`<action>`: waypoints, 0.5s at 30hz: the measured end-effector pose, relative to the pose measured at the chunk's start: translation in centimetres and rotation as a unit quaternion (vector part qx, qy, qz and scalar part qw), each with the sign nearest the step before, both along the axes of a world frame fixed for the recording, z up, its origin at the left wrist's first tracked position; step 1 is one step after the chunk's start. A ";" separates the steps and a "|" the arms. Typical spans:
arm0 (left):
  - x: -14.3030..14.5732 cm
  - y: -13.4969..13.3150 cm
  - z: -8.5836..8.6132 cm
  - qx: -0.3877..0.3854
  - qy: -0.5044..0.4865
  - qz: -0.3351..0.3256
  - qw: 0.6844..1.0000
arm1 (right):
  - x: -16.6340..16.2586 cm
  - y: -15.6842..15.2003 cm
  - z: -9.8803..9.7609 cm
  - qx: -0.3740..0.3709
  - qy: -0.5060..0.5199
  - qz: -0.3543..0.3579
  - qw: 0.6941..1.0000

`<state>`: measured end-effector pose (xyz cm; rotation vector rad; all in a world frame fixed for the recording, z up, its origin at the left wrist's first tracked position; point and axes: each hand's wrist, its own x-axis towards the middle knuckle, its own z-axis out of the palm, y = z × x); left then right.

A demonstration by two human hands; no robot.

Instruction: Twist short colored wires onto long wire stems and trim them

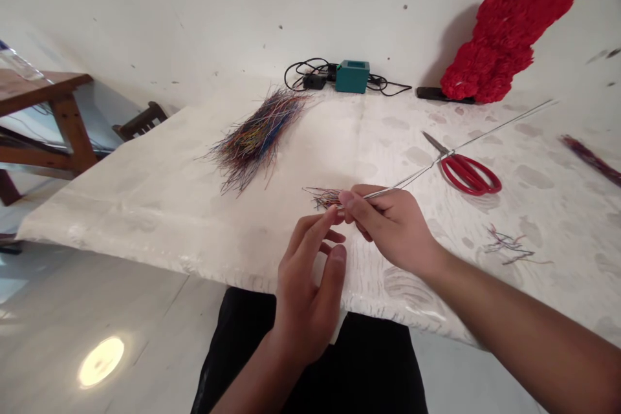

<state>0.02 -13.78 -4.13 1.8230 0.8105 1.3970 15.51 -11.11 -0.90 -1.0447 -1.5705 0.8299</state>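
My right hand (388, 217) pinches long thin silver wires (478, 138) between thumb and fingers. The wires slant up to the right, passing over red-handled scissors (468, 173) on the table. My left hand (310, 278) is beside it, its thumb apart from the fingers and its index fingertip at the wire ends by my right fingertips. Just beyond the fingertips is a small bunch of coloured wires (320, 196); whether it is held or lies on the table is hard to tell. A large bundle of coloured wires (264, 132) lies farther back.
Against the wall stand a teal box (352, 76) with black cables (310, 71) and a red ruffled figure (504, 39). Loose wire scraps (517, 246) lie at right, another wire bundle (592, 158) at the far right. A wooden table (72, 129) stands left. The tablecloth (145, 220) covers the worktable.
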 end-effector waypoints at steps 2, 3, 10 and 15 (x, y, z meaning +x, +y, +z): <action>0.0 0.0 0.1 -0.006 0.002 0.007 1.000 | 0.0 0.0 0.0 -0.002 -0.004 0.000 1.000; 0.0 0.0 0.1 -0.008 0.002 0.011 1.000 | -0.1 0.0 0.1 -0.003 -0.007 0.000 1.000; 0.5 -0.3 -0.3 0.023 0.031 0.028 0.999 | -0.1 -0.1 0.2 -0.018 -0.006 -0.011 1.000; 0.7 -0.4 -0.4 0.029 0.064 0.031 0.997 | -0.2 0.0 0.0 -0.032 -0.001 -0.037 0.999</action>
